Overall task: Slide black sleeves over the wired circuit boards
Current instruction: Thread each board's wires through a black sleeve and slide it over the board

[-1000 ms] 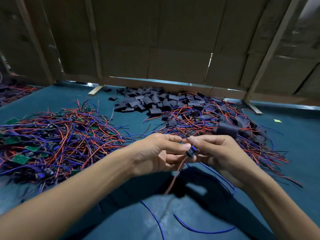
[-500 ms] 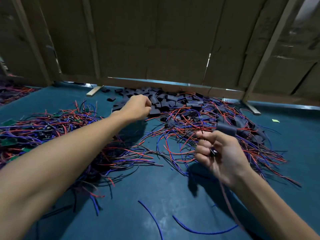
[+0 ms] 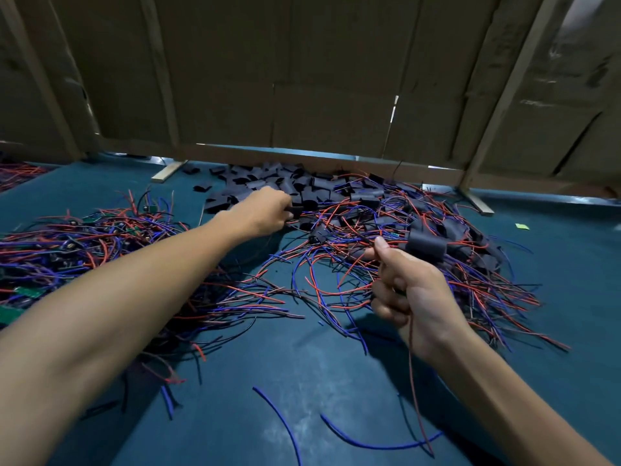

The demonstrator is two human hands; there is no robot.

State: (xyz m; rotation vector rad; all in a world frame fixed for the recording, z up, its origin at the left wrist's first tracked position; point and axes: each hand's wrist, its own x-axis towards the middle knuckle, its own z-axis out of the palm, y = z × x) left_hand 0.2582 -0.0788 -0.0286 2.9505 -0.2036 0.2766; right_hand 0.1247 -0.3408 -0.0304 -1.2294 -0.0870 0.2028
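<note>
My left hand (image 3: 265, 210) is stretched out to the pile of black sleeves (image 3: 268, 183) at the back of the table, and its fingers pinch one black sleeve (image 3: 295, 210) at the pile's near edge. My right hand (image 3: 408, 290) is curled round a wired circuit board; the board itself is hidden inside the fist. Its red wire (image 3: 415, 391) and blue wire (image 3: 376, 442) trail down toward the near edge. A board with a black sleeve on it (image 3: 425, 245) lies just beyond my right thumb, on the right tangle.
A heap of bare green boards with red and blue wires (image 3: 67, 243) covers the left of the teal table (image 3: 302, 364). Another tangle of sleeved boards (image 3: 453, 250) lies at the right. A cardboard wall on wooden battens (image 3: 302, 95) closes the back.
My hands were together over one board. The left hand has since reached out to the sleeve pile and pinched a sleeve; the right hand kept the board and shifted slightly right.
</note>
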